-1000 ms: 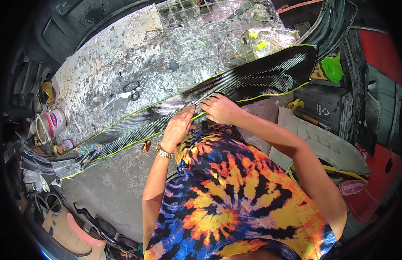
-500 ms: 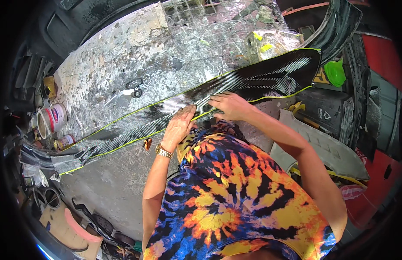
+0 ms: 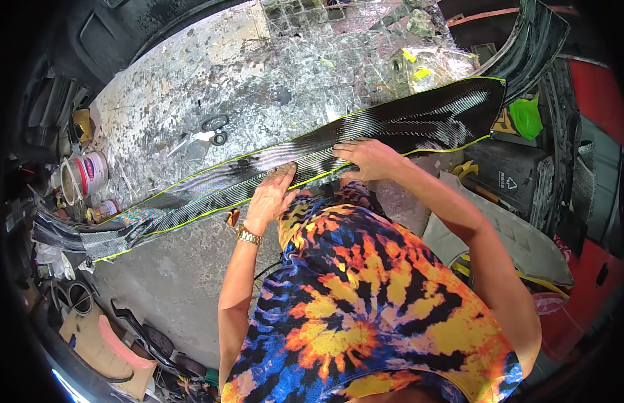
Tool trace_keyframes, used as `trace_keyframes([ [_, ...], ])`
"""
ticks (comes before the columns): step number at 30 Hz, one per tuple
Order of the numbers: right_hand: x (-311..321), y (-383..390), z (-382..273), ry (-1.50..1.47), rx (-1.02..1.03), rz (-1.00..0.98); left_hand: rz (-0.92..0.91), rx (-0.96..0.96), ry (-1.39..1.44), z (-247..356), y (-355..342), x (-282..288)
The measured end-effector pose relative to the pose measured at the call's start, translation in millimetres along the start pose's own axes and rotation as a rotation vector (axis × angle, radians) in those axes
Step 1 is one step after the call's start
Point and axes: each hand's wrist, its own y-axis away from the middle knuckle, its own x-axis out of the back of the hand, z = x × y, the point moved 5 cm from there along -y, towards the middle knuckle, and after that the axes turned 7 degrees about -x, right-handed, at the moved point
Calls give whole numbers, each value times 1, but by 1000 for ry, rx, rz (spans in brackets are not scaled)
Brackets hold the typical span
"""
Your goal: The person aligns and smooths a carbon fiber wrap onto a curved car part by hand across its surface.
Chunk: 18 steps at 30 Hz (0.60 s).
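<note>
A long black woven carbon-fibre strip [image 3: 433,114] with yellow edging stretches diagonally across the view, over a long curved dark part that shows at both ends [image 3: 533,47]. My left hand [image 3: 271,195] lies on the middle of the strip near its lower edge, fingers extended flat against the weave. A short way to its right, my right hand [image 3: 365,160] rests on the strip with fingers stretched out along it. Black-handled scissors [image 3: 205,136] lie on the stained worktop above the strip.
Around me are the worktop [image 3: 177,94], a metal can [image 3: 85,178], a smaller can [image 3: 101,209], a block with yellow tape [image 3: 433,67], a green bag [image 3: 525,117], a grey panel [image 3: 500,242], red panels [image 3: 594,101], and cardboard [image 3: 83,332] on the floor at lower left.
My right hand has slid rightward along the strip, and my left hand has shifted slightly left, widening the gap between them. The whole view has shifted a little.
</note>
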Motion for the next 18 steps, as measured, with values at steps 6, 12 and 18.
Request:
trace_keyframes([
  [6,-6,-5,-20,17,122,69,54,-61,-42,0,8,-1],
  [12,-15,-15,-30,-28,183,106,29,-1,-58,-4,16,1],
  [18,-17,-13,-23,30,148,155,44,61,-107,-12,32,10],
])
